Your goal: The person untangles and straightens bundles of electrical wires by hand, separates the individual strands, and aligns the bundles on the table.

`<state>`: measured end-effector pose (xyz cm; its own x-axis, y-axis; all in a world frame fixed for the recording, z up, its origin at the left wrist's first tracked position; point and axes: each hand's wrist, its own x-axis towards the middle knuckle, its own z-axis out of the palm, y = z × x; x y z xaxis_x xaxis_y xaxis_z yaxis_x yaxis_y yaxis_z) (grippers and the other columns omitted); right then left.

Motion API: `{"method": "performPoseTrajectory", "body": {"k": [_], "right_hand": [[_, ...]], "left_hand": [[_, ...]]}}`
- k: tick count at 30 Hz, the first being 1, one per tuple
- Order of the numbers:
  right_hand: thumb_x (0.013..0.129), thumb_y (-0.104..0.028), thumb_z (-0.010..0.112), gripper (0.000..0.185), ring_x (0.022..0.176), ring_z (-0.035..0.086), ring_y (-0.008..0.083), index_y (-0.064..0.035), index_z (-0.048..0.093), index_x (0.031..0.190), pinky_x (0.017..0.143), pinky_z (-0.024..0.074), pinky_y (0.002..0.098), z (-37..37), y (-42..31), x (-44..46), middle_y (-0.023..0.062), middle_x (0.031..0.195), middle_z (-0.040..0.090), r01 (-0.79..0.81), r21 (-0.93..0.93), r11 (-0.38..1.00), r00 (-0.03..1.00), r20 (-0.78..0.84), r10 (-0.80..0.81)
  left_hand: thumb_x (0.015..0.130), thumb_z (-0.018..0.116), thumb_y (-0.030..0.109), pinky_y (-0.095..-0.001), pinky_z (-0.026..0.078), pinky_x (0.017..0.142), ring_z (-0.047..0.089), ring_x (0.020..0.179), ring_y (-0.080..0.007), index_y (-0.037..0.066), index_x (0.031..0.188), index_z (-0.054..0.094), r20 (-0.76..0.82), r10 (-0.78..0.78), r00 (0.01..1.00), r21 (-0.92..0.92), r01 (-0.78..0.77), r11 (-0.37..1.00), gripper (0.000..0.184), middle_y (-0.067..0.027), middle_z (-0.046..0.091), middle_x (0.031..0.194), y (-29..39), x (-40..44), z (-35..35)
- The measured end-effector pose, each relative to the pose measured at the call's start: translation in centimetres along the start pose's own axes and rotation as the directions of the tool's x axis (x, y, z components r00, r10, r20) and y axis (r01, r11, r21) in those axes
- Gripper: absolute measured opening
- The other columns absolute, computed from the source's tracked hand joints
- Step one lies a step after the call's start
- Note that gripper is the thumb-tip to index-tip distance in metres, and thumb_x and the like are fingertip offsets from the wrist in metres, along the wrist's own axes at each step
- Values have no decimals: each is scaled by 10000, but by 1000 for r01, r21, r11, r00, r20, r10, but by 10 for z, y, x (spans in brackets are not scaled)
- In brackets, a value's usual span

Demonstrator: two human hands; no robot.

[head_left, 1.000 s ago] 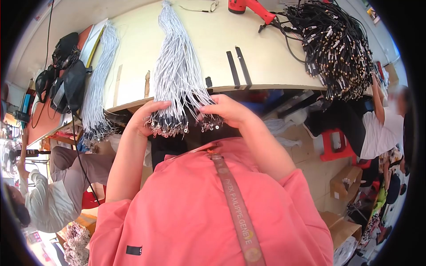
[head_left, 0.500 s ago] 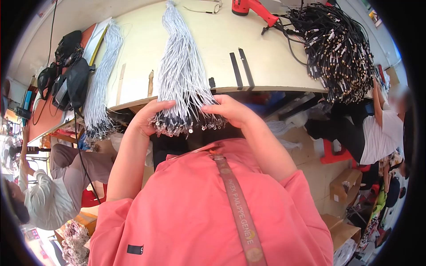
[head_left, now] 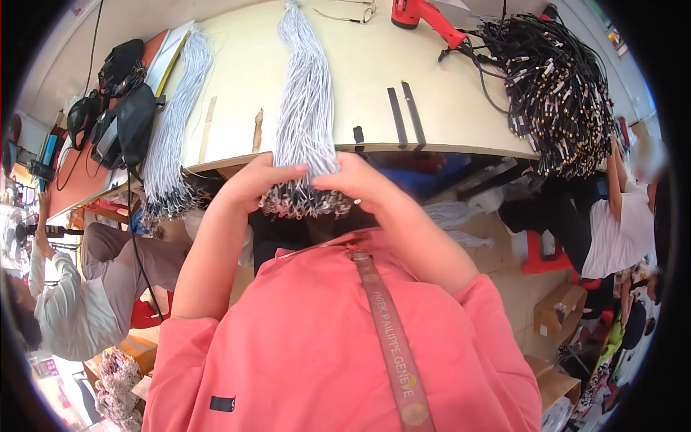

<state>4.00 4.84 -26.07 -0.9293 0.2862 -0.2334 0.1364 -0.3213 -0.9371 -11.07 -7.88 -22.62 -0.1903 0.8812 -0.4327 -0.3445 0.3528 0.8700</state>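
Observation:
A thick bundle of white cables (head_left: 306, 93) lies lengthwise on the table, its near ends hanging past the front edge. Those ends carry black sleeves and small metal ring terminals (head_left: 306, 203). My left hand (head_left: 263, 180) is wrapped round the bundle's left side, thumb across the top. From the right, my right hand (head_left: 353, 178) grips the same bundle, thumb also on top. The fingers underneath the cables are hidden. Between my hands the strands are squeezed close together.
A second white cable bundle (head_left: 180, 122) hangs over the edge at left, near black bags (head_left: 129, 122). Dark strips (head_left: 404, 115) lie on the table (head_left: 360, 79). A red heat gun (head_left: 428, 21) and a heap of black cables (head_left: 558, 93) are at right. People sit on both sides.
My hands have moved closer together, and the spread cable ends are now gathered into a narrower bunch. The whole view has shifted slightly.

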Motion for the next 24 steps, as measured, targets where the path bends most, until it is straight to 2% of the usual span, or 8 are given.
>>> {"method": "performPoseTrajectory", "body": {"k": [1, 4, 5, 8, 17, 24], "right_hand": [[728, -44, 640, 338, 837, 613, 124, 15, 610, 1059, 753, 481, 266, -6, -3, -3, 65, 949, 657, -12, 27, 1000, 1000, 4, 12], [747, -13, 594, 289, 795, 627, 130, 31, 607, 1033, 724, 494, 260, -21, -13, -13, 83, 925, 662, -93, 130, 987, 996, 2, 93], [754, 6, 575, 277, 801, 635, 139, 30, 606, 1029, 728, 503, 265, -25, -12, -14, 89, 931, 663, -112, 173, 979, 994, 18, 110], [758, 10, 574, 277, 808, 641, 143, 37, 599, 1033, 730, 511, 269, -28, -13, -15, 96, 941, 661, -118, 147, 982, 993, 22, 116], [774, 3, 565, 291, 828, 639, 139, 37, 586, 1062, 745, 513, 274, -29, -6, -11, 89, 964, 656, -111, 170, 979, 994, 11, 111], [798, -37, 577, 347, 878, 629, 140, 31, 547, 1136, 781, 507, 279, -26, -11, -14, 91, 1020, 642, -119, 200, 973, 989, 111, 98]], "left_hand": [[788, 692, 125, -319, 529, 738, 642, 867, -184, -60, 1155, 524, -27, -96, 995, -2, 96, 995, 444, -116, 640, 1000, 10, -6, -3], [773, 688, 125, -318, 546, 710, 654, 835, -202, -51, 1151, 527, -39, -145, 989, 6, 145, 989, 446, -123, 644, 997, 7, -5, -19], [761, 679, 85, -322, 559, 679, 659, 821, -217, -55, 1150, 521, -45, -48, 998, -60, 45, 997, 443, -139, 642, 999, 1, -1, -17], [749, 665, 49, -322, 562, 672, 661, 817, -218, -58, 1150, 518, -52, -32, 998, -94, 27, 995, 441, -146, 642, 997, 2, 0, -15], [749, 647, 36, -328, 565, 641, 665, 784, -216, -68, 1128, 526, -56, -47, 997, -113, 40, 993, 411, -151, 648, 968, 3, -2, -15], [783, 644, 91, -315, 561, 616, 663, 780, -204, -74, 1117, 535, -21, -52, 998, -93, 50, 994, 389, -144, 649, 958, 5, -4, -15]]}}
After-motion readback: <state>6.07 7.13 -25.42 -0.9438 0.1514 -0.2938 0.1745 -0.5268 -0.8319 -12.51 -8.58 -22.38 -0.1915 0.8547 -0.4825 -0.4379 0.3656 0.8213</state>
